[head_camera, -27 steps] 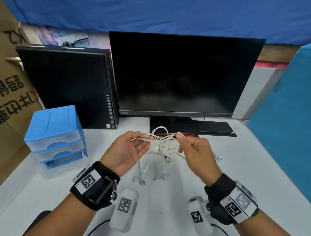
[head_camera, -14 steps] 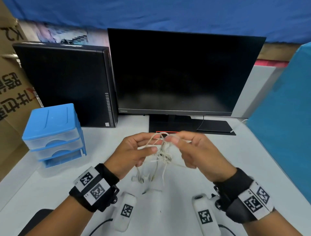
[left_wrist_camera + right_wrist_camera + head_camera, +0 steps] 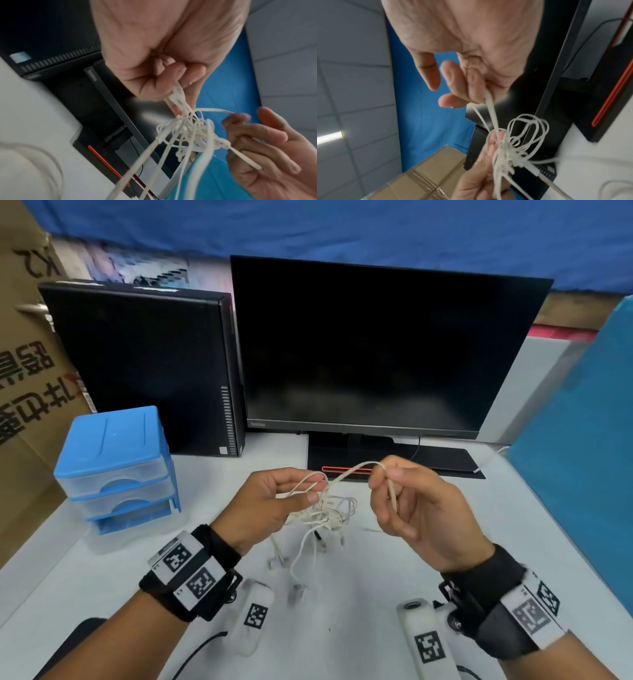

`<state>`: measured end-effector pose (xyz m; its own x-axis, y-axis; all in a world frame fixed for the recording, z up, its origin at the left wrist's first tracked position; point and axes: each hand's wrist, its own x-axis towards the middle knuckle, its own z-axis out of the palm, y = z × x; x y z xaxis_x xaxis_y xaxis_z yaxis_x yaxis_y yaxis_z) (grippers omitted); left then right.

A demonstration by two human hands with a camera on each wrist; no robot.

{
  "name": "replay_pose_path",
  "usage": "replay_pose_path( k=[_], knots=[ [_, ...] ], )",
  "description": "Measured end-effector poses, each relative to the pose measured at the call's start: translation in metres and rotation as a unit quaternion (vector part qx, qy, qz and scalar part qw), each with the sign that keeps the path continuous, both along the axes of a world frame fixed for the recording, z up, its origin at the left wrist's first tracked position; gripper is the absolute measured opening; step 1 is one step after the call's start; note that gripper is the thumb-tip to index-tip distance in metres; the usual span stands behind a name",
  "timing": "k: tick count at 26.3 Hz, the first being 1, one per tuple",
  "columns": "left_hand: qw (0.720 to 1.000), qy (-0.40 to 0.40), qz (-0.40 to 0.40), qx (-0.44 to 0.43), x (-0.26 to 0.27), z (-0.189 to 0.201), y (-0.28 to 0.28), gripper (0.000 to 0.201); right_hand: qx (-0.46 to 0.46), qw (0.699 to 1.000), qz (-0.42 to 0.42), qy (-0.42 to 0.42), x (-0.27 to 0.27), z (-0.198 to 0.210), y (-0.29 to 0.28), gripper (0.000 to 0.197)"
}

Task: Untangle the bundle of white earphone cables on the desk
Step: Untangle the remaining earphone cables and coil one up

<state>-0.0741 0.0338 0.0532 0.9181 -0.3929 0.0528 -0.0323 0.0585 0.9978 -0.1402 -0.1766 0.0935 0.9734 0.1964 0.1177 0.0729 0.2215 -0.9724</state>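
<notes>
The tangled bundle of white earphone cables hangs above the white desk between both hands. My left hand pinches several strands at the knot's left side, thumb against fingers. My right hand pinches one strand pulled out to the right and up, its other fingers loosely spread. Loose ends with earbuds dangle down to the desk. The left wrist view shows the knot just below my left fingers. In the right wrist view the pulled strand runs down to the loops.
A black monitor on its stand is right behind the hands. A black computer case stands at back left, with a blue drawer box in front of it. Cardboard boxes are on the left, a blue panel on the right.
The hands were close together at the knot; now my right hand has moved right and up, drawing one strand out of the bundle. My left hand keeps its pinch on the knot.
</notes>
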Motion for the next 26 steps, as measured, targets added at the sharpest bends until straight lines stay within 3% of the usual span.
replay_pose_path(
  k=[3,5,9,15,22,24,26],
  knots=[
    [0.999,-0.043,0.006,0.025,0.001,-0.006,-0.002,0.027,-0.136,0.989,-0.041,0.04,0.0,-0.005,0.005,0.037],
    [0.998,-0.05,-0.013,0.037,-0.002,-0.01,-0.004,0.027,-0.198,0.978,-0.063,0.01,-0.001,-0.006,0.01,0.03],
    [0.995,-0.052,-0.05,0.065,-0.005,-0.012,-0.005,0.03,-0.106,0.99,-0.057,-0.069,0.0,-0.006,0.011,0.025],
    [0.999,0.007,-0.02,0.034,0.0,0.0,0.002,0.031,0.032,0.995,-0.055,-0.083,0.001,-0.003,0.005,0.03],
    [0.999,-0.008,0.007,0.049,-0.003,0.001,0.002,0.013,0.011,0.993,-0.106,-0.051,0.005,-0.005,0.007,0.032],
    [0.999,0.0,0.004,0.046,-0.005,0.003,0.0,0.012,-0.04,0.989,-0.134,-0.042,0.006,-0.012,0.007,0.035],
    [0.998,-0.003,0.0,0.057,-0.007,0.002,-0.002,0.018,-0.1,0.982,-0.149,-0.052,0.005,-0.015,0.011,0.022]
  ],
)
